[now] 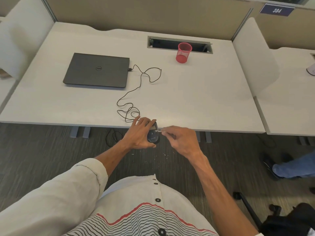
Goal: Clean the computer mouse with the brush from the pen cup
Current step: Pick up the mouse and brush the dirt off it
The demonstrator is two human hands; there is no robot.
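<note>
white shirt (136,210) with dark buttons fills the bottom of the view. beyond it the table (204,99) carries a closed laptop (97,69) at the left and the red mesh pen cup (183,52) well apart at the back, just before a cable slot (170,43). the mouse (153,136) is not on the table: the left hand (138,133) holds it off the front edge, fingers (144,120) curled around it, probably so that dust falls to the floor (51,142). its thin cable (134,92) runs in loose loops to the laptop and may pull if the mouse is turned. the right hand (180,138) pinches the small brush (161,131), whose tip touches the mouse.
</note>
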